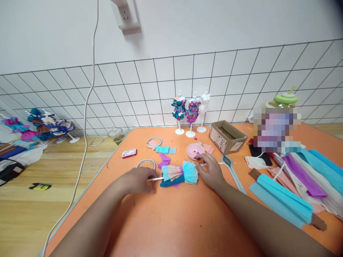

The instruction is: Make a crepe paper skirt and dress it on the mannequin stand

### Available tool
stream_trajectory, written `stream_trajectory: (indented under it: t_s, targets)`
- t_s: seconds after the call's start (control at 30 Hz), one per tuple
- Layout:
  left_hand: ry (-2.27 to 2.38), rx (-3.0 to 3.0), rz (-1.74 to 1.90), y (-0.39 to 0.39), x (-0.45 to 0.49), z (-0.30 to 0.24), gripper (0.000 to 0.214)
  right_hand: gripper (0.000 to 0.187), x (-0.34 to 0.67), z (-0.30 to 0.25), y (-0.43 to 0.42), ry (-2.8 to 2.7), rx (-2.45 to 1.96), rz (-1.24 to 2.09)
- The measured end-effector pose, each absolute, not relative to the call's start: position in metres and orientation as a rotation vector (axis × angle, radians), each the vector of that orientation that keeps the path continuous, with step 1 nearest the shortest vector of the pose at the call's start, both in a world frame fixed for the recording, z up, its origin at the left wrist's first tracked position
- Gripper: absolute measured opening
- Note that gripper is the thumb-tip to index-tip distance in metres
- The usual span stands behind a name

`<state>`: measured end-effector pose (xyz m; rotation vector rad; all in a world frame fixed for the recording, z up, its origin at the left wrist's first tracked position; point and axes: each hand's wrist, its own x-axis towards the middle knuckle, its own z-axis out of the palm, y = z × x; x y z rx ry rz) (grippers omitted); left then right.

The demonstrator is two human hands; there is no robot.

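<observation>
A small dress form lies on its side on the orange table, mostly covered by a light blue and pink crepe-paper dress point(173, 172) with a gathered blue skirt. Its white neck end point(159, 179) sticks out to the left, where my left hand point(138, 180) has its fingers closed around the tip. My right hand point(211, 171) is at the skirt's right edge, thumb and forefinger on the ruffle; a thin white rod passes behind it. Dark teal paper point(171, 180) lies beneath the dress. Just behind are a purple scrap point(164, 160) and a folded blue strip point(162, 149).
Several tape rings, including one ring point(154, 142), a red-and-white box point(129, 153) and a pink bowl point(195, 151) stand around. Behind are white dress forms point(205, 103) and a cardboard box point(227, 137). Crepe-paper rolls point(285, 196) lie right; a white cable point(85, 117) hangs left.
</observation>
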<state>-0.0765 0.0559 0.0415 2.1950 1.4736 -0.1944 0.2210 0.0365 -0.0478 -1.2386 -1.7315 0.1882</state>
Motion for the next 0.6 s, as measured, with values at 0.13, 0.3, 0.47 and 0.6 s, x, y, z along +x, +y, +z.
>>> stream_trajectory:
  t_s: [0.13,0.3,0.47,0.6]
  targets:
    - [1.365,2.261,-0.073,0.053,-0.056,0.026,0.021,0.017,0.224,-0.045,0.034,-1.654,-1.267,0.153]
    - [1.140,1.915,0.164,0.064,-0.054,0.019,0.041,0.022,0.233,-0.047,0.033,-1.249,-1.239,0.069]
    - [0.988,1.747,0.611,0.064,-0.038,0.002,0.049,0.021,0.235,-0.053,0.034,-1.146,-1.189,0.205]
    - [0.870,1.559,0.873,0.051,-0.014,-0.017,0.046,0.016,0.224,-0.039,0.030,-1.325,-1.222,0.276]
